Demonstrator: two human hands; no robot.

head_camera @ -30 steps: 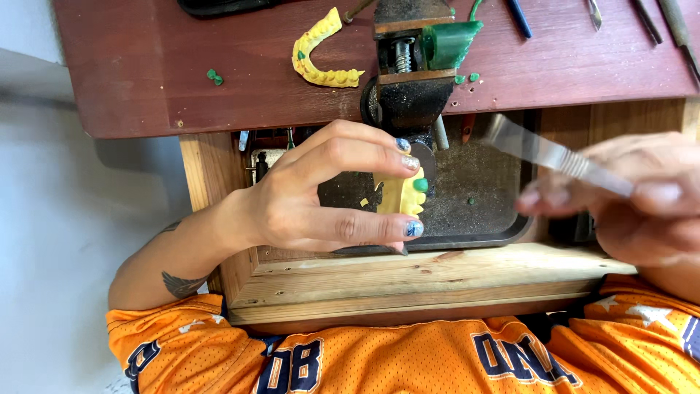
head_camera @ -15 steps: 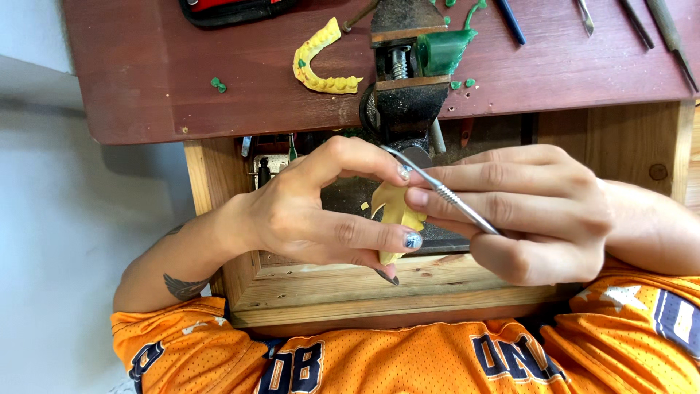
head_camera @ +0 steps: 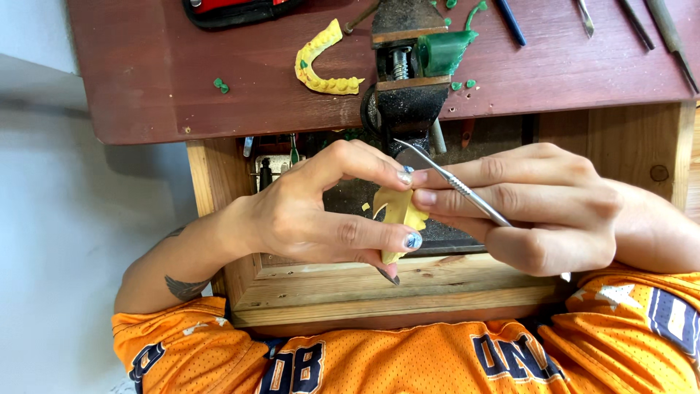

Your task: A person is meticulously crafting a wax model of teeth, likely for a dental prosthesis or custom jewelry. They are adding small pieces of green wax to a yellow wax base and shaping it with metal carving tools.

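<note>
Right hand (head_camera: 539,211) now closer against small, pale-yellow, curved wax piece (head_camera: 397,211).

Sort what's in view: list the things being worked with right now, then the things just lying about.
In use:
- left hand, pinching the yellow wax piece
- right hand, holding the thin metal tool against it

Lying about:
- yellow arch-shaped cast
- bench vise with green block
- green crumbs
- tools along the bench edge
- red case

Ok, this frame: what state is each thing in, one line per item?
Yellow piece: pinched in left hand.
Metal tool: gripped by right hand, tip at the piece.
Yellow arch: lying loose on bench.
Vise: clamped to the bench edge.
Drawer: pulled open.
</note>
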